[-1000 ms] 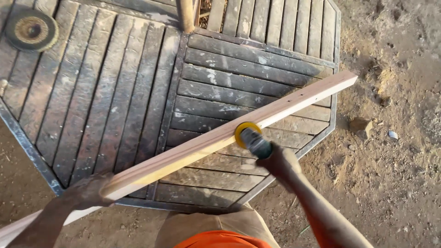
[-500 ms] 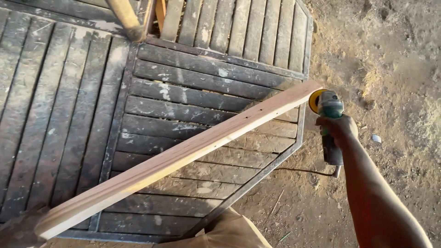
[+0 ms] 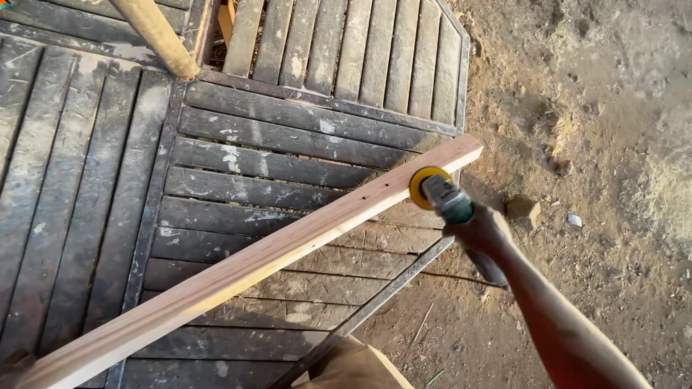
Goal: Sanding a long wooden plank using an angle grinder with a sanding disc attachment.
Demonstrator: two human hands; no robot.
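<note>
On the slatted wooden worktop (image 3: pixel 274 162), in the head view, a long pale wooden plank (image 3: pixel 259 263) is laid diagonally, its long axis running from the near left corner up to the far right. The right hand (image 3: pixel 481 229) is closed around a green angle grinder (image 3: pixel 450 202), whose yellow disc (image 3: pixel 425 186) is pressed against the plank's near edge close to the far right end. The left hand is barely seen at the near left corner; whether it grips the plank cannot be told. Bare dirt ground (image 3: pixel 598 144) lies to the right, a wooden pole (image 3: pixel 155 36) far left.
</note>
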